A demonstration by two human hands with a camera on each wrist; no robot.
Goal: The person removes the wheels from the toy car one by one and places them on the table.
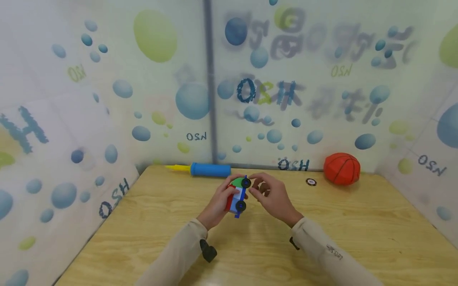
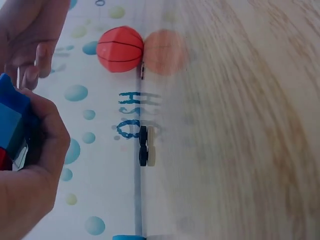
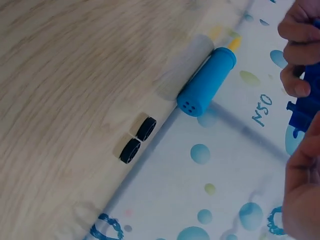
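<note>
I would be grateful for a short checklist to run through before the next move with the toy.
1. Red, green and blue toy vehicle gripped by the left hand: ok.
2. Two round black wheels on its side visible from the head: ok.
3. Wheels on its opposite side: cannot tell.
4. Right hand free: ok, no object visible in it.
5. Wooden table free of other items: not ok; blue cylindrical pump, red black-lined ball and two loose black discs lie there.

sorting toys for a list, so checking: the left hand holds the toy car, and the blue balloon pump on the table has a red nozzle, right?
Not quite: the balloon pump's nozzle is yellow, not red, as the head view shows.
</note>
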